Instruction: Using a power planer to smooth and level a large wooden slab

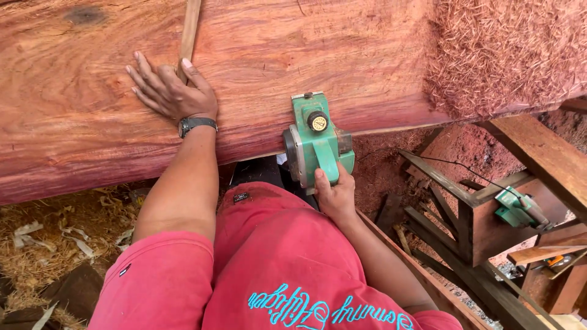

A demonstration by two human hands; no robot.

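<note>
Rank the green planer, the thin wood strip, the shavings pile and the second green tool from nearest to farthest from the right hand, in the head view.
From the right hand:
1. Green planer, gripped by it, at the slab's edge.
2. Thin wood strip, upper left, by the left hand.
3. Second green tool, on the stand, far right.
4. Shavings pile, top right.

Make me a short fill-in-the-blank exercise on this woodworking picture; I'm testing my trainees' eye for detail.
1. The right hand grips the handle of a ____ electric planer.
2. The left hand lies flat on the reddish ____ slab.
3. The wristwatch sits on the ____ wrist.
4. A heap of wood ____ covers the slab's right end.

Missing words: green; wooden; left; shavings
</note>
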